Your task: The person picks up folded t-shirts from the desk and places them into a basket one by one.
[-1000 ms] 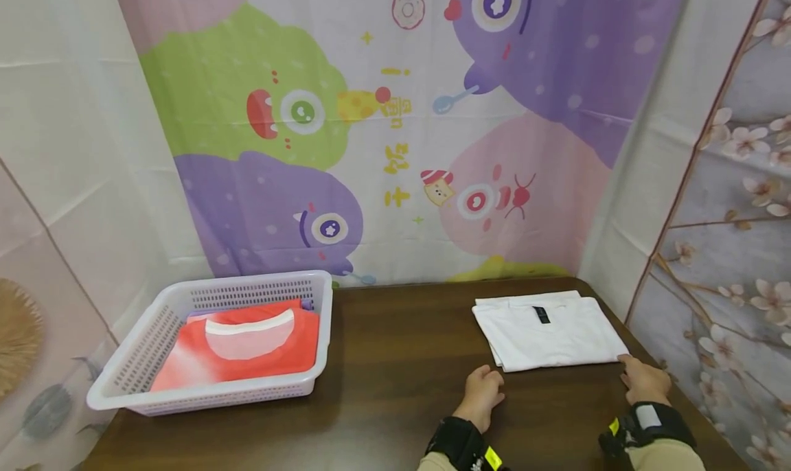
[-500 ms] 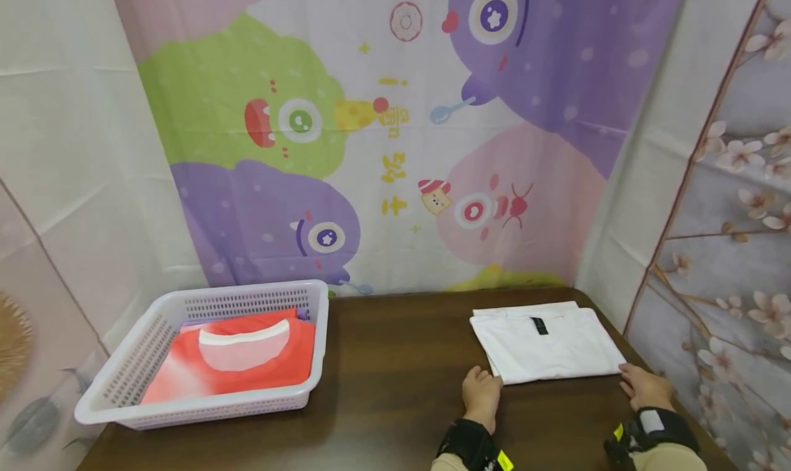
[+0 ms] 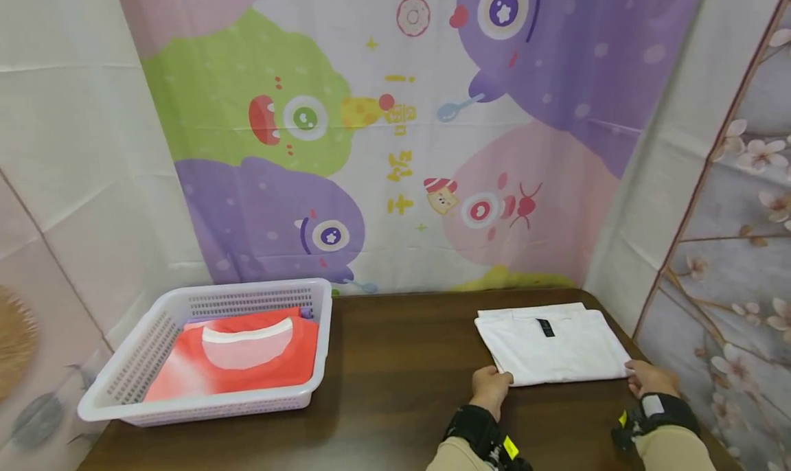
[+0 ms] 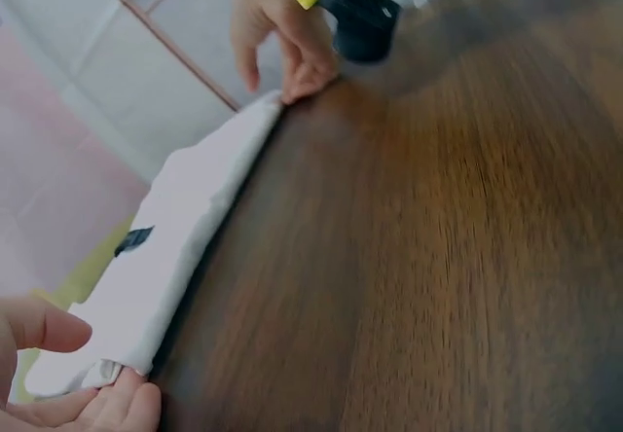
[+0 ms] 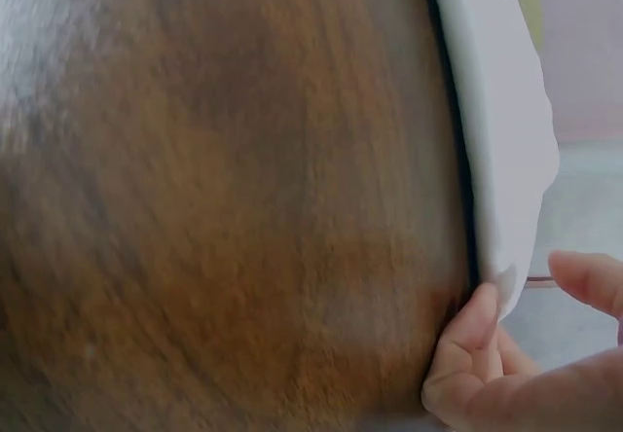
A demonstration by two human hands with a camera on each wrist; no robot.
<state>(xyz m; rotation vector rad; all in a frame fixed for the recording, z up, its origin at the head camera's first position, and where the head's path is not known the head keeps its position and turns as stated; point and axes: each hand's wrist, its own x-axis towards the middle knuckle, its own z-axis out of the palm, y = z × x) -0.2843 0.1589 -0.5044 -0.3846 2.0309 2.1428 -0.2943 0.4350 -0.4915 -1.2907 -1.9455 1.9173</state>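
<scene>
A folded white T-shirt [image 3: 553, 351] with a dark neck label [image 3: 546, 327] lies on the right part of the table. At its near left corner is my left hand [image 3: 491, 387]. In the left wrist view the fingers [image 4: 125, 403] go under the corner, while the thumb [image 4: 58, 325] stands apart above the cloth. My right hand [image 3: 651, 378] is at the near right corner. Its bent fingers [image 5: 472, 340] touch the shirt's edge in the right wrist view, the thumb [image 5: 589, 278] raised away from them. Parts of the fingertips are hidden beneath the fabric.
A white plastic basket [image 3: 204, 410] stands on the left of the brown wooden table [image 3: 395, 361]. Inside it lies a folded red and pink garment [image 3: 247, 347], with purple cloth [image 3: 199, 316] behind. A cartoon-printed curtain [image 3: 402, 244] hangs along the table's back edge.
My left hand has moved up to the shirt's near left corner, its fingers now at the cloth. The right hand stays at the other corner. The head view has shifted slightly.
</scene>
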